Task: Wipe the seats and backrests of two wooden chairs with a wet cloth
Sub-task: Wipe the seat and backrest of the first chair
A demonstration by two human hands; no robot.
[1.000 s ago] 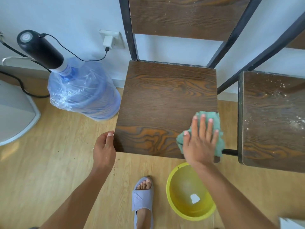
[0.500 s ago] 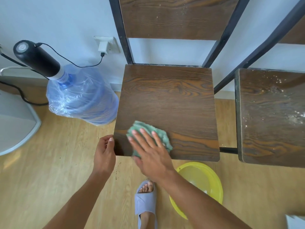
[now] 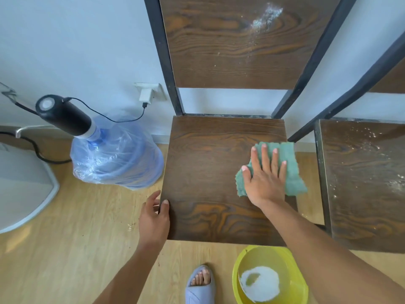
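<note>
A dark wooden chair with a black metal frame faces me; its seat [image 3: 210, 172] looks damp, and its backrest [image 3: 219, 44] carries a white powdery smear at the upper right. My right hand [image 3: 266, 178] lies flat, fingers spread, pressing a green cloth [image 3: 291, 172] onto the seat's right edge. My left hand [image 3: 154, 218] grips the seat's front left edge, thumb on top. A second wooden chair's seat [image 3: 361, 183] stands at the right, speckled with white dust.
A yellow basin [image 3: 293, 266] with water sits on the wood floor below the seat's front right corner. My slippered foot [image 3: 200, 284] is beside it. A plastic-wrapped water jug [image 3: 118, 159] with a black pump stands left by the wall, its cable plugged in.
My right hand slid the green cloth from the seat's front left across to its right edge and farther back. My left hand stayed at the front left edge. The view tilted up.
</note>
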